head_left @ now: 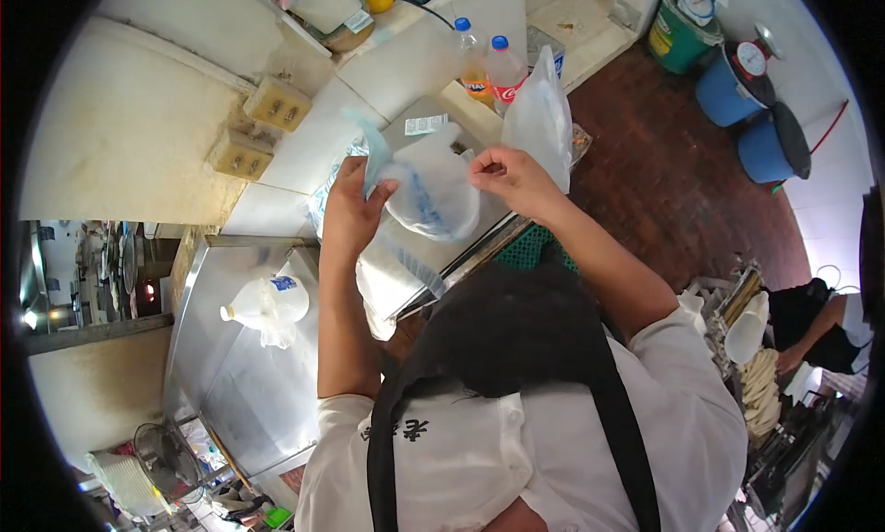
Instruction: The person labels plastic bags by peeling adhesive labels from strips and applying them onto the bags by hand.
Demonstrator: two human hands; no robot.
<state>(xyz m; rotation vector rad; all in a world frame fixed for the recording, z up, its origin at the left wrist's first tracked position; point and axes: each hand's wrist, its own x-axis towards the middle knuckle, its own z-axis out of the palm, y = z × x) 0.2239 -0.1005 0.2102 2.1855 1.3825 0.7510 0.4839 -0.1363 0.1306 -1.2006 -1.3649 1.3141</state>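
My left hand [358, 205] grips the edge of a thin, see-through plastic bag [429, 195] with blue print, thumb and fingers closed on it. The bag bulges into a rounded shape over a pale work surface. On its right side, my right hand [518, 183] has its fingers curled into a pinch at the bag's edge. Whatever sits between those fingertips is too small to make out. Beyond the hands lies a grey flat surface with a white barcode label [426, 124]. More crumpled bluish plastic [334, 186] is bunched beside my left wrist.
Two soda bottles with blue caps [505, 71] and a translucent plastic bag [544, 117] stand beyond my right hand. Left of me, a white jug [269, 301] lies on a metal counter [253, 375]. Buckets [728, 88] line the right wall. Another person's arm [816, 334] shows far right.
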